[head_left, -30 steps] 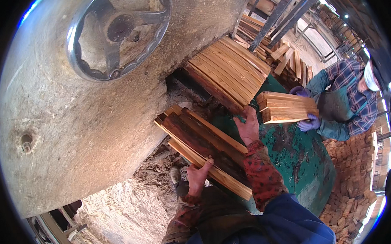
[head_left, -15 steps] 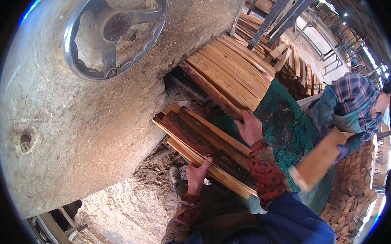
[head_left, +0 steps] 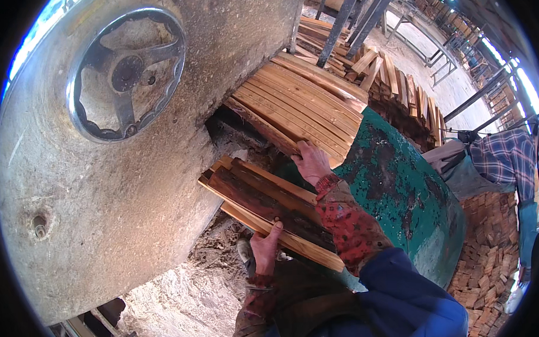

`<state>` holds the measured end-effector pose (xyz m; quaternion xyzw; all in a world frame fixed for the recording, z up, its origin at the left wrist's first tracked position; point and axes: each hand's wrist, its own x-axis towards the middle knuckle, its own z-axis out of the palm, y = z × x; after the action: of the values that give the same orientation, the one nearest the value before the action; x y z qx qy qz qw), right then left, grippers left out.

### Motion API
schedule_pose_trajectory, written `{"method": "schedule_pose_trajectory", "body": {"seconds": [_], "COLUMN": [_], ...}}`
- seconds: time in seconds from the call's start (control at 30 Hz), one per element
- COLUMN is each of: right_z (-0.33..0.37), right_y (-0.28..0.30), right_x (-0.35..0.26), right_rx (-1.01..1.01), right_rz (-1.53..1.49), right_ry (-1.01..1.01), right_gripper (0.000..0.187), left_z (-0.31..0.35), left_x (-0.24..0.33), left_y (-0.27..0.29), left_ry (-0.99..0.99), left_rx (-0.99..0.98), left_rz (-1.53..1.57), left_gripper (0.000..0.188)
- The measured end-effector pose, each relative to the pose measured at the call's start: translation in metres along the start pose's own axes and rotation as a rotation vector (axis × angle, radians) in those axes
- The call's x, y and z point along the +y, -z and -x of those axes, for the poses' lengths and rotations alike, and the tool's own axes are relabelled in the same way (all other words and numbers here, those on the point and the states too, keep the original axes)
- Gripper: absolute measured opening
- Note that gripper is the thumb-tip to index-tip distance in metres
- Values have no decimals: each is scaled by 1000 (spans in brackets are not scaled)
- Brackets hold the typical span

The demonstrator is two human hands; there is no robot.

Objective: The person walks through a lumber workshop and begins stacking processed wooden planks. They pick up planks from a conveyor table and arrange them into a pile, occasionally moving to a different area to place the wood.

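My left hand (head_left: 265, 246) is closed on the near edge of a small stack of rough boards (head_left: 271, 207), its thumb on top and its fingers hidden below. Dark bark shows on several of these boards. Ahead and to the right, my right hand (head_left: 312, 162) has its fingers curled over the near end of a bark-edged board (head_left: 262, 127). That board forms the left edge of a row of planks (head_left: 306, 102) lying side by side on a green metal table (head_left: 388, 164) with worn paint.
A big dusty machine panel (head_left: 134, 203) with a metal handwheel (head_left: 126, 72) fills the left. At right stands a co-worker in a plaid shirt (head_left: 503, 154), beside a heap of short wood pieces (head_left: 489, 244). More cut wood (head_left: 391, 81) is piled beyond the table. Sawdust (head_left: 173, 302) covers the floor.
The co-worker has straightened up and moved right, and the board they held over the table's right side has left the view. My view has shifted slightly; both hands keep their places on the wood.
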<state>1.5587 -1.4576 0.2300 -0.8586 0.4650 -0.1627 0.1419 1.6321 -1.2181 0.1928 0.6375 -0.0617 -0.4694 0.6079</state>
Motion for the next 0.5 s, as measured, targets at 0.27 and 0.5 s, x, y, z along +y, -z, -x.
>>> {"method": "schedule_pose_trajectory", "body": {"seconds": [0.27, 0.5], "right_z": [49, 111], "right_y": [48, 118], "right_x": [41, 54], "right_rx": [-68, -201], "right_rz": [-180, -391], "right_ry": [-77, -191], "right_gripper": [43, 38], "left_z": [-2, 0], "left_x": [-1, 1], "left_y": [3, 3], "left_ry": [12, -11], "left_rx": [30, 11], "left_rz": [-24, -2], "left_gripper": [43, 41]}}
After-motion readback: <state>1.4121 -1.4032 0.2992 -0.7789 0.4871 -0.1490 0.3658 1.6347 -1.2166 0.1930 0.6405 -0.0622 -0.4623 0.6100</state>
